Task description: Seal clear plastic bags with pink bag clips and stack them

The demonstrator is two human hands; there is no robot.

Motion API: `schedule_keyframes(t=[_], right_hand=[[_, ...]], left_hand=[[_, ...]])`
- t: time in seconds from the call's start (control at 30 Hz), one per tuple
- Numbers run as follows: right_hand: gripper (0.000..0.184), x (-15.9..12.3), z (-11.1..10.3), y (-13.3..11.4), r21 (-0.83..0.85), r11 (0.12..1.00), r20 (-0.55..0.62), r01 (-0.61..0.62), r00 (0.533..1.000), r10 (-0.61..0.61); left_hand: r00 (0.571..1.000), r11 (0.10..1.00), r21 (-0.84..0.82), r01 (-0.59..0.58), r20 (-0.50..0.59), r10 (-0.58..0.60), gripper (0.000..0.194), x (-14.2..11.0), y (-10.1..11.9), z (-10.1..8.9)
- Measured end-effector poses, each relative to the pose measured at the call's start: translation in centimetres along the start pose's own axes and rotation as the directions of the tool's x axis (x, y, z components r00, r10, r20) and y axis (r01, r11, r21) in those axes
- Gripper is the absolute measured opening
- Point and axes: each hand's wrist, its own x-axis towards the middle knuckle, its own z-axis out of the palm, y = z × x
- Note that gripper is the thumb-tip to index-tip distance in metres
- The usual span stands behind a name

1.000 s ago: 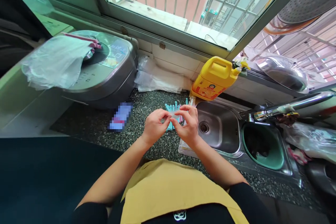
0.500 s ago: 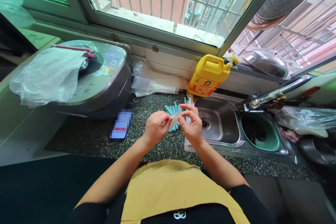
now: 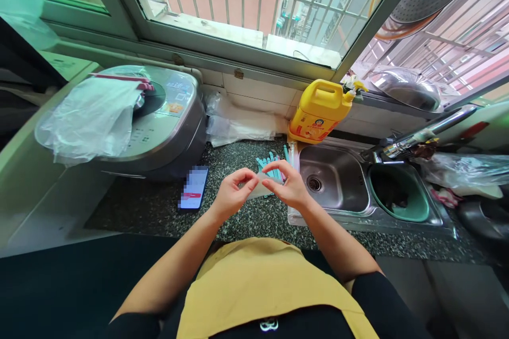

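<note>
A small, thin, translucent plastic piece (image 3: 257, 190), perhaps a little bag, is stretched between my two hands above the counter. My left hand (image 3: 234, 193) pinches its left side between thumb and forefinger. At its other side, my right hand (image 3: 289, 186) pinches the top edge, thumb and forefinger forming a ring. Behind my right fingers lies a bunch of slim teal sticks (image 3: 271, 160) with a pink bit among them, partly covered by that hand. One more teal stick (image 3: 286, 153) rests by the sink's edge.
A phone (image 3: 194, 188) lies left on the speckled counter (image 3: 238, 225). Behind it stands a rice cooker (image 3: 175, 140) with a plastic bag (image 3: 89, 116) on top. Folded clear plastic (image 3: 242, 128) lies by the wall. A yellow jug (image 3: 320, 111) stands behind the steel sink (image 3: 338, 196); a green basin (image 3: 419, 206) sits right.
My hands have tipped so the plastic piece hangs lower and flatter between them, its grip at the top edge. The view has shifted slightly, moving the surroundings rightward.
</note>
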Motion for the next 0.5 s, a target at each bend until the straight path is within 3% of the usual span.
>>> schedule_keyframes(t=[0.1, 0.2, 0.33, 0.43, 0.5], right_hand=[[0.033, -0.1, 0.2, 0.9, 0.092, 0.989, 0.029, -0.112, 0.994, 0.110], [0.024, -0.6, 0.8, 2.1, 0.204, 0.950, 0.083, -0.236, 0.971, 0.223], [0.033, -1.4, 2.6, 3.1, 0.384, 0.866, 0.023, -0.320, 0.941, 0.337], [0.046, -2.3, 4.4, 3.6, 0.478, 0.808, 0.090, -0.343, 0.935, 0.344], [0.048, -3.2, 5.8, 4.0, 0.448, 0.821, 0.125, -0.354, 0.934, 0.335]], left_hand=[[0.992, 0.993, -0.078, 0.090, -0.077, -0.096, 0.028, -0.1, 0.0, -0.8], [0.980, 0.980, -0.139, 0.143, -0.117, -0.159, 0.031, -0.2, -0.4, -1.2], [0.962, 0.957, -0.228, 0.179, -0.162, -0.219, 0.031, -0.5, -1.8, -1.0], [0.949, 0.949, -0.278, 0.152, -0.228, -0.219, 0.027, -0.6, -3.1, -0.5], [0.937, 0.948, -0.294, 0.125, -0.279, -0.210, 0.025, -0.6, -3.8, -0.2]])
